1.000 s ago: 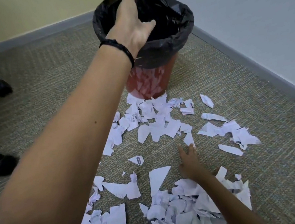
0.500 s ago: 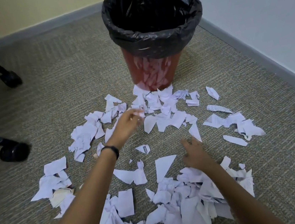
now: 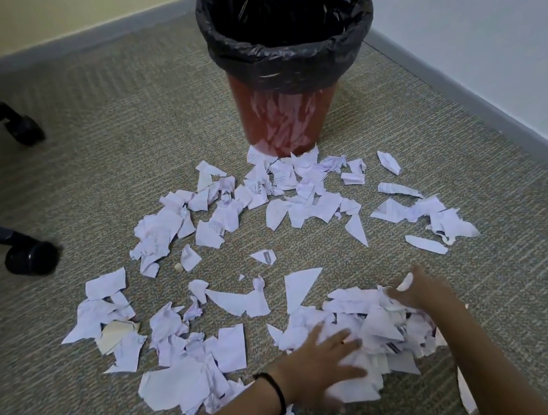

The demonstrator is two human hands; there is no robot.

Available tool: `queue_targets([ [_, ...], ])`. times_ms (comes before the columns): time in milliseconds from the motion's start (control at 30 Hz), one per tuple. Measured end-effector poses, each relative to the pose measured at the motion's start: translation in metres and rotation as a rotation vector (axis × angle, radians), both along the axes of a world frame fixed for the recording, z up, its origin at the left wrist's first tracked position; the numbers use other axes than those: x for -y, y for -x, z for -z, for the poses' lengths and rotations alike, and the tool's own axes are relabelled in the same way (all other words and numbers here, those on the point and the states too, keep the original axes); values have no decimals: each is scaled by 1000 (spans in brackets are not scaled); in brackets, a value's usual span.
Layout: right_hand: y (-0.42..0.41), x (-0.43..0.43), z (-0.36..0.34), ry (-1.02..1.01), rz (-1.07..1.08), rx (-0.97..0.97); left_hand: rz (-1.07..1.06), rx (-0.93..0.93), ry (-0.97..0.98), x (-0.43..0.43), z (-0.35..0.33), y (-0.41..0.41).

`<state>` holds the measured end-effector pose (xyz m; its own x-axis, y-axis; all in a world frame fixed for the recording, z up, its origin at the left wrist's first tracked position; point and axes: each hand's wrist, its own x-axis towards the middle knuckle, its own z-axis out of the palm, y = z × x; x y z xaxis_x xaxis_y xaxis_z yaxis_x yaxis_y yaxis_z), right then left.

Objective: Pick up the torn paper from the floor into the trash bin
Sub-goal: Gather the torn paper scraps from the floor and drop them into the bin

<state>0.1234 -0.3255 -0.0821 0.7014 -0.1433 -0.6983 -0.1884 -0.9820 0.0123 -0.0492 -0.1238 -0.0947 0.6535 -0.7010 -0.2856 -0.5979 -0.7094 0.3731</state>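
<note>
Several torn white paper scraps (image 3: 300,207) lie scattered on the carpet in front of a red trash bin (image 3: 284,116) lined with a black bag. A thicker pile of scraps (image 3: 380,328) sits near me at the bottom right. My left hand (image 3: 323,363), with a black band on the wrist, presses flat against the pile's left side with fingers spread. My right hand (image 3: 417,293) curls over the pile's far right side, fingers partly buried in paper. The pile is squeezed between both hands.
Two black chair castors (image 3: 32,259) (image 3: 25,129) on chair legs stand at the left. A white wall with a grey baseboard (image 3: 480,102) runs along the right, and a yellow wall lies behind the bin. More scraps (image 3: 106,317) lie at the left on the carpet.
My left hand came down from the bin rim, passed over the scraps and landed on the near pile. My right hand slid right and back onto the same pile.
</note>
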Motion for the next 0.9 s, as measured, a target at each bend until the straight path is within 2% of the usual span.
queue_targets([
  [33, 3, -1, 5, -25, 0, -13, 7, 36, -55, -3, 5, 3],
  [133, 18, -22, -1, -153, -37, -10, -106, -29, -149, -19, 5, -2],
  [200, 26, -41, -8, -303, -79, 17, -212, 1, -161, -30, -2, -10],
  [333, 29, -79, -22, -629, -239, 76, -466, -53, -179, -58, -12, -24],
  [400, 25, -93, -36, -817, -216, 113, -588, -5, -167, -74, -19, -30],
  [467, 20, -96, -46, -909, -136, 176, -696, 14, -169, -88, -27, -34],
  [533, 13, -90, -55, -828, -204, 247, -766, 13, -157, -101, -35, -40],
  [567, 10, -85, -55, -718, -300, 245, -779, 7, -149, -107, -37, -42],
  [667, 11, -71, -49, -349, -438, -33, -765, -51, -99, -118, -39, -45],
  [733, 23, -71, -41, -323, -397, -199, -735, -135, -47, -116, -36, -43],
  [767, 30, -74, -35, -336, -409, -209, -719, -180, -28, -112, -32, -41],
  [833, 43, -84, -21, -383, -454, -114, -685, -228, -32, -103, -27, -38],
  [900, 54, -96, -13, -501, -501, 51, -667, -183, -84, -97, -24, -37],
])
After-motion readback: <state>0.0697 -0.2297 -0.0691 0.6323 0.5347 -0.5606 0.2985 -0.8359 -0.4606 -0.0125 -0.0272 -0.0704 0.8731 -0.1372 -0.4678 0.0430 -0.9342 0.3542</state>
